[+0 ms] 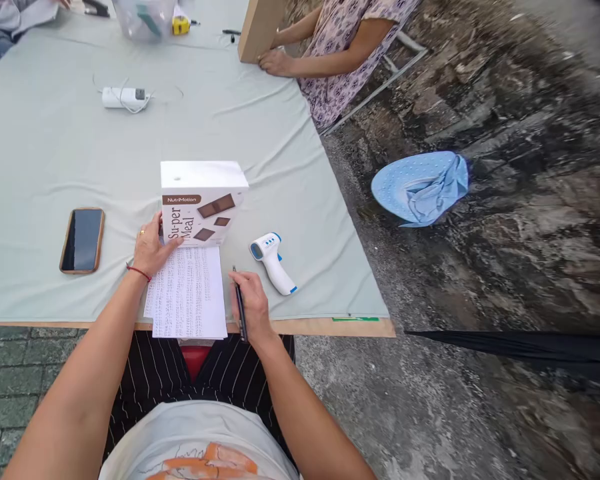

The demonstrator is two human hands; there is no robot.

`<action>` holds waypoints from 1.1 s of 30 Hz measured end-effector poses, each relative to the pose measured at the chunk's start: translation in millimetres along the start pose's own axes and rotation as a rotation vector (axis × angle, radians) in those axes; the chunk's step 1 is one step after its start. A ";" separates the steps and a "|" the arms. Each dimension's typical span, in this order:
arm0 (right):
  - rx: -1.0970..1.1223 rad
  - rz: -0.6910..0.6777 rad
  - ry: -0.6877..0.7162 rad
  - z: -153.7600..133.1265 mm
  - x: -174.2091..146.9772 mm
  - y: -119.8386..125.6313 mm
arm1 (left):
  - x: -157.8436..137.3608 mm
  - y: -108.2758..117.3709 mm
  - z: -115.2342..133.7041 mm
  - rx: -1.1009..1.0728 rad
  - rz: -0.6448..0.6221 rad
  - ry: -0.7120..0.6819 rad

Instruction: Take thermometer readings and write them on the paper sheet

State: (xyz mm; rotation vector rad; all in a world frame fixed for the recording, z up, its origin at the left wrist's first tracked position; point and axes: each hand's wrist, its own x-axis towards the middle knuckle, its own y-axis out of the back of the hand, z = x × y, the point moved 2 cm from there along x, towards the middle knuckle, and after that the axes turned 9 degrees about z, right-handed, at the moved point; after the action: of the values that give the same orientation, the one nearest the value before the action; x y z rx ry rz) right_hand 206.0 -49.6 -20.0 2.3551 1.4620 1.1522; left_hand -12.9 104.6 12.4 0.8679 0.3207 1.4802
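A white and brown Super Meal box (203, 177) stands upright on the cloth-covered table. My left hand (151, 248) grips its lower left side, thumb across the front. Beneath and in front of the box lie sheets of paper (187, 293) covered in small handwriting, reaching over the table's near edge. My right hand (253, 303) is closed around a black pen (241, 307), just right of the papers and apart from them. Beyond that hand a white and blue infrared thermometer (273, 263) rests on the cloth. The fingers behind the box are hidden.
A smartphone (83, 240) lies at the left. Farther back are a white device with a cord (126, 98), a yellow tape measure (181, 25) and a clear plastic container (145, 17). Another person's hand (277, 62) touches a cardboard box (260, 30). A blue hat (420, 187) is right of the table.
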 end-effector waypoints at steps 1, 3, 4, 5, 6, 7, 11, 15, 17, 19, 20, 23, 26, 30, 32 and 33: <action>-0.042 -0.046 0.048 7.6 7.2 -1.5 | -0.4 0.2 -2.4 -0.006 0.012 0.011; -0.123 -0.117 0.134 22.4 21.4 -6.5 | -1.3 1.2 -7.4 -0.006 0.059 0.045; -0.160 -0.140 0.174 28.7 27.7 -9.7 | -1.7 1.6 -9.3 -0.011 0.072 0.052; -0.194 -0.157 0.213 33.7 33.1 -13.2 | -2.2 2.2 -10.8 -0.013 0.089 0.060; -0.224 -0.174 0.243 37.6 37.4 -17.1 | -2.6 2.6 -11.9 -0.013 0.095 0.064; -0.250 -0.190 0.267 40.2 40.6 -20.9 | -3.0 3.0 -12.5 -0.008 0.096 0.067; -0.325 -0.229 0.311 41.3 45.5 -33.8 | -3.6 4.3 -13.7 0.010 0.107 0.070; -0.339 -0.173 0.333 35.6 48.3 -34.6 | -2.8 4.4 -17.2 0.006 0.113 0.054; -0.348 -0.076 0.319 36.6 50.8 -26.6 | -2.7 3.9 -19.4 0.007 0.112 0.055; -0.416 0.061 0.233 44.6 52.4 -13.5 | -2.9 3.4 -20.7 0.007 0.117 0.054; -0.473 0.119 0.162 51.4 52.3 -6.4 | -3.1 3.3 -21.0 0.008 0.122 0.056; -0.658 0.130 -0.069 77.7 47.1 9.2 | -3.5 3.0 -21.0 0.004 0.127 0.065; -0.698 0.004 -0.138 96.8 38.4 9.7 | -3.8 2.9 -21.0 -0.011 0.125 0.054; -0.663 0.055 -0.148 99.2 31.2 0.4 | -4.3 3.2 -22.4 0.006 0.137 0.067; -0.654 0.115 -0.152 95.5 30.5 -3.2 | -4.6 3.2 -22.4 0.011 0.126 0.064; -0.647 0.136 -0.147 93.5 30.6 -4.4 | -4.7 3.2 -22.1 0.012 0.123 0.058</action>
State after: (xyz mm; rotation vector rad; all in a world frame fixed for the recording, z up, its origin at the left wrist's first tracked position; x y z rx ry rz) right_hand 272.5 2.1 -71.1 2.0363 0.7330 1.2157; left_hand -30.7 106.5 -1.8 0.8680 0.3236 1.6210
